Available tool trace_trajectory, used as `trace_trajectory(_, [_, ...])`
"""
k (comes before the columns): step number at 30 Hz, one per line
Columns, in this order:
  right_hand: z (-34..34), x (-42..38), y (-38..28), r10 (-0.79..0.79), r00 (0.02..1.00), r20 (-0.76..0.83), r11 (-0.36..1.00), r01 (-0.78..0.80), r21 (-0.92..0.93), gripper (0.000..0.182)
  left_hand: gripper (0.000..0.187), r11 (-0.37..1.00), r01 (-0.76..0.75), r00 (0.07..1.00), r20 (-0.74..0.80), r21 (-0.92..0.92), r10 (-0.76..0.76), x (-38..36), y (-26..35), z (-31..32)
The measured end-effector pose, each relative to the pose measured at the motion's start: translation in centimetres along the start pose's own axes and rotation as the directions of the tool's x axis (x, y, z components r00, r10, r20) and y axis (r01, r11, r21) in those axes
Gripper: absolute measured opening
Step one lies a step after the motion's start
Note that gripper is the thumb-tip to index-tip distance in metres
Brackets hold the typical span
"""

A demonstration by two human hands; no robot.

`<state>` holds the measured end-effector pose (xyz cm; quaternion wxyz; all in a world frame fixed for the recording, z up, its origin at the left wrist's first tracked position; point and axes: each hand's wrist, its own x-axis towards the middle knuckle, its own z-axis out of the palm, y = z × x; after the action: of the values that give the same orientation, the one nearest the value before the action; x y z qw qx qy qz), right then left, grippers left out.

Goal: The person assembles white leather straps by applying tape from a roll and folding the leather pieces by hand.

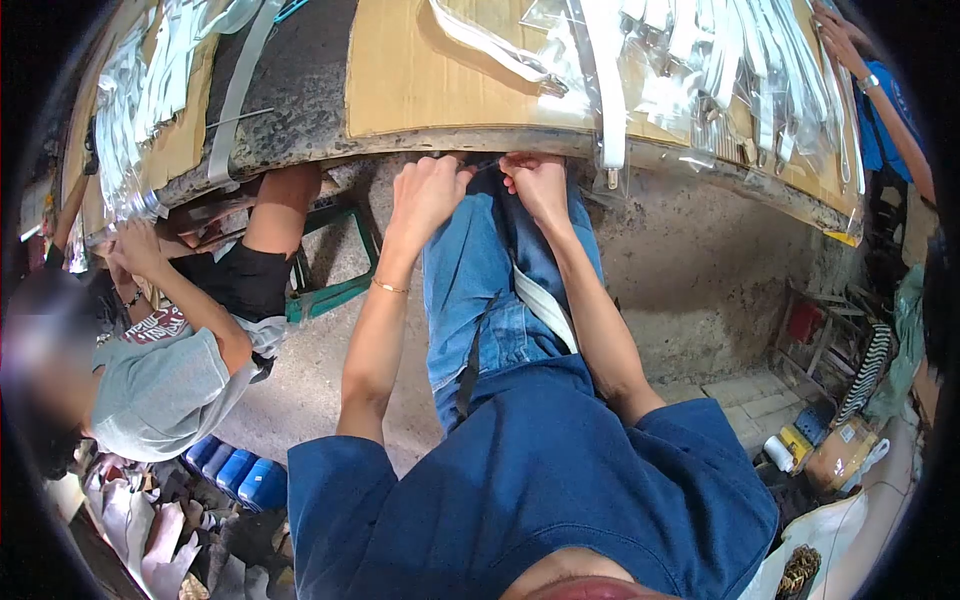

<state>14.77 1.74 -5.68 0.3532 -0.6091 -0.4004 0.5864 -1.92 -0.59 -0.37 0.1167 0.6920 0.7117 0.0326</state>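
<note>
My left hand (pixel 430 198) is closed just below the table's front edge, over my lap, its fingers curled inward. Level with it, my right hand (pixel 538 187) is pinched, thumb against fingers. A small dark, thin piece shows between the two hands, but I cannot tell what it is. Across my thigh lies a white strap (pixel 545 308), below my right hand. Close to the right hand, another white strap (pixel 606 90) hangs over the table edge with a metal end. On the cardboard (pixel 400 80) above my hands rests a curved white strap (pixel 485 45) with a buckle.
Many white straps in clear plastic (pixel 740 60) cover the table's right side. At left a seated co-worker in a grey shirt (pixel 165 390) handles plastic-wrapped straps (pixel 120 150). Another person's arm (pixel 895 120) reaches in at right. Blue containers (pixel 240 475) and scraps (pixel 150 530) lie on the floor.
</note>
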Motion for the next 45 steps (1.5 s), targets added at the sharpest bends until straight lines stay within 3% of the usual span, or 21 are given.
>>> trace_trajectory(2, [0.2, 0.3, 0.4, -0.004, 1.0, -0.003, 1.0, 0.004, -0.01, 0.01, 0.03, 0.982, -0.092, 0.981, 0.156, -0.166, 0.119, 0.4, -1.0, 0.4])
trace_trajectory(3, [0.2, 0.5, 0.7, -0.017, 1.0, 0.011, 1.0, 0.017, -0.001, 0.01, 0.03, 0.982, -0.092, 0.981, 0.156, -0.165, 0.119, 0.9, -1.0, 0.0])
trace_trajectory(5, [0.1, 0.4, 0.8, -0.027, 0.999, 0.027, 1.0, 0.027, 0.007, 0.011, 0.028, 0.842, 0.241, 0.84, 0.538, -0.482, 0.068, 1.9, -0.8, -1.6])
trace_trajectory(8, [0.1, 0.4, 0.0, 0.01, 1.0, 0.024, 1.0, -0.01, 0.001, 0.011, 0.028, 0.852, 0.272, 0.806, 0.59, -0.447, 0.053, 2.8, -0.4, -2.3])
trace_trajectory(13, [0.3, 0.7, 0.2, 0.037, 0.999, -0.033, 0.997, -0.039, -0.06, 0.01, 0.028, 0.922, 0.262, 0.837, 0.543, -0.287, -0.069, 3.0, -0.4, -0.7])
trace_trajectory(15, [0.6, 0.8, 0.7, -0.03, 0.997, -0.074, 0.99, 0.019, -0.14, 0.011, 0.027, 0.977, 0.086, 0.959, 0.282, -0.196, -0.027, 2.5, -0.6, 0.7])
trace_trajectory(19, [0.7, 0.9, 1.1, -0.184, 0.975, -0.125, 0.923, 0.128, -0.363, 0.013, 0.028, 0.959, 0.203, 0.913, 0.393, -0.197, -0.112, 2.5, 0.0, 0.5])
trace_trajectory(23, [0.7, 1.2, 1.6, -0.191, 0.974, -0.122, 0.939, 0.146, -0.31, 0.011, 0.026, 0.966, 0.188, 0.927, 0.357, -0.18, -0.114, 2.4, 0.4, 0.1])
trace_trajectory(28, [1.0, 0.6, 0.9, -0.267, 0.951, -0.154, 0.883, 0.177, -0.435, 0.009, 0.026, 0.959, 0.22, 0.92, 0.364, -0.176, -0.144, 2.2, 1.3, -0.2])
trace_trajectory(30, [0.8, 0.6, 0.6, -0.282, 0.943, -0.175, 0.865, 0.172, -0.471, 0.011, 0.026, 0.97, 0.229, 0.942, 0.236, 0.079, -0.241, 2.0, 1.4, 1.3])
trace_trajectory(32, [0.3, 0.8, 1.1, -0.3, 0.934, -0.192, 0.845, 0.167, -0.508, 0.012, 0.025, 0.974, 0.225, 0.949, 0.226, -0.001, -0.219, 1.4, -0.4, 2.1])
trace_trajectory(34, [-0.1, 0.6, 1.0, -0.321, 0.934, -0.16, 0.875, 0.227, -0.428, 0.013, 0.025, 0.975, 0.209, 0.959, 0.213, -0.08, -0.188, 1.0, -1.8, 1.6])
trace_trajectory(36, [-1.0, -0.5, 0.6, -0.317, 0.943, -0.102, 0.871, 0.247, -0.424, 0.017, 0.024, 0.977, 0.192, 0.931, 0.332, -0.096, -0.15, -1.1, -2.6, 0.2])
trace_trajectory(38, [-2.5, -1.1, 1.2, -0.131, 0.979, 0.159, 0.911, 0.182, -0.369, 0.015, 0.027, 0.96, 0.18, 0.919, 0.384, -0.215, -0.086, -4.0, -2.5, -3.0])
trace_trajectory(39, [-3.1, -1.9, 0.7, -0.135, 0.978, 0.157, 0.912, 0.184, -0.366, 0.015, 0.027, 0.949, 0.163, 0.917, 0.396, -0.271, -0.044, -4.8, -2.5, -5.1])
trace_trajectory(41, [-4.0, -3.9, -2.1, 0.117, 0.858, 0.499, 0.971, 0.007, -0.24, 0.018, 0.028, 0.884, 0.192, 0.913, 0.407, -0.426, -0.003, -4.6, -3.4, -9.3])
trace_trajectory(42, [-3.7, -4.9, -3.5, 0.123, 0.849, 0.513, 0.97, 0.006, -0.243, 0.018, 0.028, 0.821, 0.24, 0.913, 0.409, -0.518, -0.009, -4.3, -4.0, -11.0])
trace_trajectory(44, [-2.3, -6.3, -7.1, -0.196, 0.843, 0.501, 0.96, 0.061, 0.272, 0.036, 0.025, 0.732, 0.072, 0.983, 0.175, -0.678, 0.065, -2.8, -4.9, -12.5])
trace_trajectory(45, [-1.4, -6.5, -9.1, -0.256, 0.845, 0.471, 0.938, 0.099, 0.331, 0.047, 0.024, 0.777, 0.123, 0.977, 0.212, -0.618, 0.014, -2.2, -4.0, -14.2])
